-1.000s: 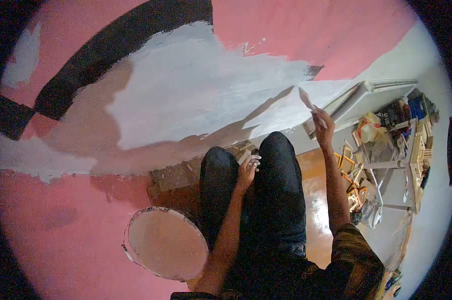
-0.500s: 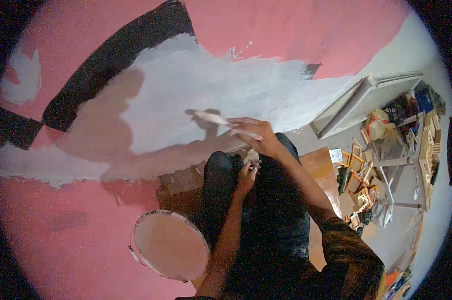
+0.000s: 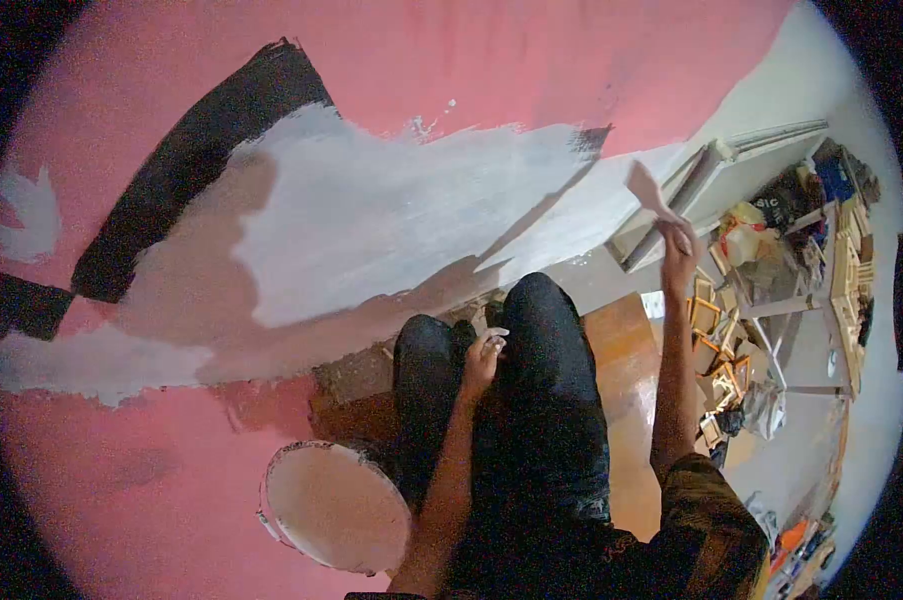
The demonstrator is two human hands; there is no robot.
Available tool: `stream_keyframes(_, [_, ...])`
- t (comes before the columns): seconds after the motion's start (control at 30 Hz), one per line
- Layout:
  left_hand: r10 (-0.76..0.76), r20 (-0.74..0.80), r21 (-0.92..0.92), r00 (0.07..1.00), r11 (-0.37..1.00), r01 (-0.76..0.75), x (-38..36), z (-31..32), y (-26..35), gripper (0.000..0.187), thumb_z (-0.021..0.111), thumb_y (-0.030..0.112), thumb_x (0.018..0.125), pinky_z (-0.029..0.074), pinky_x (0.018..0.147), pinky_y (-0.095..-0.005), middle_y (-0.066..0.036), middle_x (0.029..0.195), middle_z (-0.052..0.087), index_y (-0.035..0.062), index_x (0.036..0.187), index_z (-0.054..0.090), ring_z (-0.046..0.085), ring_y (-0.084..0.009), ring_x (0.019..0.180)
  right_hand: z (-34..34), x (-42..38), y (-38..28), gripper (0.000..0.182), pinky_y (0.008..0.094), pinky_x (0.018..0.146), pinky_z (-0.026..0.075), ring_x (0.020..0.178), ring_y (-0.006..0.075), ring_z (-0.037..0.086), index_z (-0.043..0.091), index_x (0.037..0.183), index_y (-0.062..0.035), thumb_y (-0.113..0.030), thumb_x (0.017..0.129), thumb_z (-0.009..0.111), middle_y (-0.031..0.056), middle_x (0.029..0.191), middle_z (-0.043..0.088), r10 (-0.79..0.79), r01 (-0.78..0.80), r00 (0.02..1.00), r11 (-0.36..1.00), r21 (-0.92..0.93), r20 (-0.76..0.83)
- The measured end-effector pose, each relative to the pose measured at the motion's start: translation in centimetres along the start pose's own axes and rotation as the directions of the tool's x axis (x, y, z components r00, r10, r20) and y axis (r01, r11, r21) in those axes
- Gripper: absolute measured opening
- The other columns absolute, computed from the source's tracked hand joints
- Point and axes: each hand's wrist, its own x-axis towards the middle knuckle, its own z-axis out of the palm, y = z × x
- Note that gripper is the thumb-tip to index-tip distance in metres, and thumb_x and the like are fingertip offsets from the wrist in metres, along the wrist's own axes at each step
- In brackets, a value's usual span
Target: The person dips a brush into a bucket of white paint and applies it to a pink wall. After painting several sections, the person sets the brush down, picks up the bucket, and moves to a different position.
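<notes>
My right hand [image 3: 677, 245] is raised at the right, its fingers closed around a paintbrush [image 3: 645, 186]. The brush's broad pale end points up and left, in front of the wall and close to a leaning white panel. Between my knees is my left hand [image 3: 485, 360], fingers curled; whatever they may hold is too small or hidden to name. The wall [image 3: 401, 210] before me carries a wide patch of whitish paint between pink areas and a black curved band [image 3: 196, 165]. Shadows of my head and arm fall across the white patch.
A round bucket [image 3: 268, 490] stands at the lower left, beside my left forearm. The white panel [image 3: 716, 190] leans at the right. Behind it lie several small wooden frames [image 3: 721, 385], plastic bags [image 3: 743, 235] and a wooden rack [image 3: 849, 300]. A brown board [image 3: 621, 350] lies beside my right knee.
My right hand has swung with the paintbrush from the middle of the white patch to the right, away from my knees. The pale thing above my left hand no longer shows. The view has shifted slightly.
</notes>
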Motion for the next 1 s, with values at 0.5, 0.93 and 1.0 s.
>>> stream_keyframes(0.5, [0.212,-0.092,-0.078,0.973,0.972,-0.22,-0.1,-0.8,-2.2,0.023,0.049,0.013,0.086,0.043,0.069,-0.0275,-0.005,0.089,0.056,0.0035,0.106,0.055,0.053,-0.0134,0.079,19.3,-12.8,-10.0,0.01,0.0299,0.076,0.049,0.09,0.0229,0.062,0.064,0.089,-0.0064,-0.006,0.081,0.058,0.0131,0.1,0.063,-0.307,0.267,0.679,0.949,0.165,0.667])
stream_keyframes(0.93, [0.006,-0.111,-0.075,0.994,0.997,-0.015,-0.4,-0.1,-0.3,0.018,0.047,0.008,0.085,0.046,0.066,-0.0269,-0.004,0.088,0.059,0.0067,0.1,0.057,0.054,-0.0117,0.072,17.4,-7.9,-7.3,0.011,0.0295,0.082,0.045,0.091,0.0198,0.059,0.066,0.083,0.0014,-0.004,0.079,0.057,0.0113,0.093,0.064,-0.163,0.119,0.932,0.981,0.151,0.324])
stream_keyframes(1.0, [-0.092,-0.116,-0.191,0.989,0.979,0.069,-0.5,0.7,-0.3,0.018,0.046,0.006,0.085,0.046,0.064,-0.023,-0.003,0.088,0.059,0.0069,0.099,0.057,0.055,-0.0097,0.076,13.4,-6.9,-4.5,0.012,0.0284,0.081,0.045,0.091,0.0186,0.058,0.063,0.089,0.0047,0.0,0.081,0.055,0.0121,0.096,0.062,-0.08,0.048,0.989,0.97,0.24,0.125])
